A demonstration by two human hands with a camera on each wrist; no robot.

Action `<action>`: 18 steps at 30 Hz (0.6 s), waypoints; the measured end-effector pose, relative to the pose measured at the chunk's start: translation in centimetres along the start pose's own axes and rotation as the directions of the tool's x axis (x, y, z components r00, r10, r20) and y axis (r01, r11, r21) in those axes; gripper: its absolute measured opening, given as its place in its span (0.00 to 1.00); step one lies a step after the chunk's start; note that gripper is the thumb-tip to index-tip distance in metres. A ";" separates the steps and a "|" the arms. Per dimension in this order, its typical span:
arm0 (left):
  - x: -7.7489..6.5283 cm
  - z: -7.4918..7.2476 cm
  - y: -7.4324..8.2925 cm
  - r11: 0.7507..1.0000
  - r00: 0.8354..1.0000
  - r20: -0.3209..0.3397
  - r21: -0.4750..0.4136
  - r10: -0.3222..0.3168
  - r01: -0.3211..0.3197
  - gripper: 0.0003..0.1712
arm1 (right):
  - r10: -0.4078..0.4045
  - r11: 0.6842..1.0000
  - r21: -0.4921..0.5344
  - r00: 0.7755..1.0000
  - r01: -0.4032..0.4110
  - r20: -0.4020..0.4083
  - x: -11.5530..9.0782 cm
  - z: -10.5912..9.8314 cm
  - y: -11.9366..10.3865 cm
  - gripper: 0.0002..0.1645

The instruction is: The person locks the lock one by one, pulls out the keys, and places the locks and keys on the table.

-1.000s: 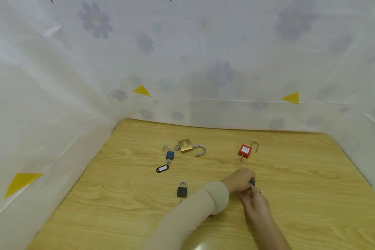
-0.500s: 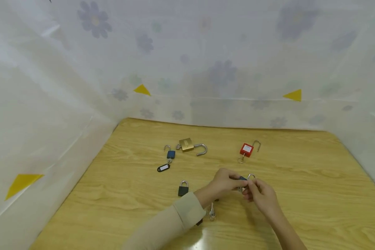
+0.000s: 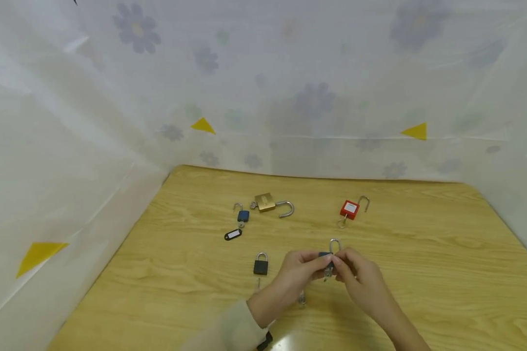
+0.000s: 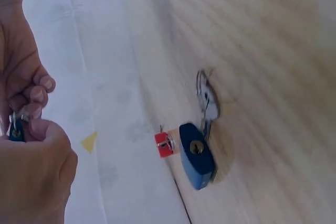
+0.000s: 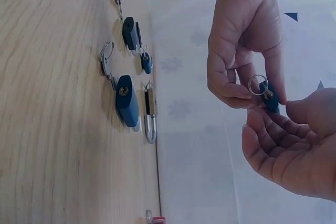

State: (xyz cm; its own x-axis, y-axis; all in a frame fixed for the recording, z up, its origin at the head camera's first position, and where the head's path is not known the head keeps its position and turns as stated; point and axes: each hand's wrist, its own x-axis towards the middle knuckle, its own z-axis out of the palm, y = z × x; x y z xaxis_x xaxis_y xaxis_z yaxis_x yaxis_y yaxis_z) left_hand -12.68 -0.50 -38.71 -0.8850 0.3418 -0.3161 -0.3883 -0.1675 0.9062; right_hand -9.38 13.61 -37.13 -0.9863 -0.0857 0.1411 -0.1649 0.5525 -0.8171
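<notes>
My left hand (image 3: 292, 273) pinches the body of a small blue padlock (image 3: 324, 254), its thumb on the front. From the other side, my right hand (image 3: 364, 278) pinches the same padlock, thumb and fingers meeting close to the left thumb. The shackle (image 3: 335, 241) points up, and a key (image 3: 328, 274) hangs below the body. In the right wrist view, a key ring (image 5: 257, 84) hangs at the keyhole end. Another blue padlock (image 4: 197, 156) with its keys (image 4: 208, 102) stands on the table beneath; my left hand mostly hides it in the head view.
A black padlock (image 3: 260, 266) with a key lies left of my hands. Farther back are an unlocked blue padlock (image 3: 243, 216) with a tag (image 3: 233, 234), a brass padlock (image 3: 265, 202) and a red padlock (image 3: 349, 208). White sheeting (image 3: 246, 97) surrounds the wooden table (image 3: 421, 234).
Both hands have moved left with the blue padlock, and its shackle has turned to point upward. The left forearm has drawn back to the left.
</notes>
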 end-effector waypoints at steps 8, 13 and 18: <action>-1.2 -0.2 -0.8 0.997 0.994 -0.079 -0.007 0.079 -0.080 0.16 | -0.065 0.996 -0.072 0.991 0.056 -0.119 -0.3 0.1 -0.6 0.08; -1.4 -0.3 -1.1 0.987 0.985 -0.056 -0.007 0.162 -0.162 0.15 | 0.050 0.977 -0.197 0.990 -0.076 -0.131 0.3 -0.4 -2.0 0.20; -1.8 -0.4 -1.0 0.977 0.977 -0.003 0.012 0.214 -0.214 0.13 | 0.176 0.922 -0.341 0.983 -0.182 -0.050 1.2 -0.5 -3.1 0.29</action>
State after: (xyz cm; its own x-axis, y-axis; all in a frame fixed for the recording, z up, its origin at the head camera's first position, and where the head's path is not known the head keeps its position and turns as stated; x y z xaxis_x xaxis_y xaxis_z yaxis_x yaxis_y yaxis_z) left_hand -10.79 -1.27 -39.19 -0.9484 0.2952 -0.1153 -0.1865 -0.2255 0.9562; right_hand -10.08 12.20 -34.18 -0.9983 0.0540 0.0227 0.0303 0.8081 -0.5883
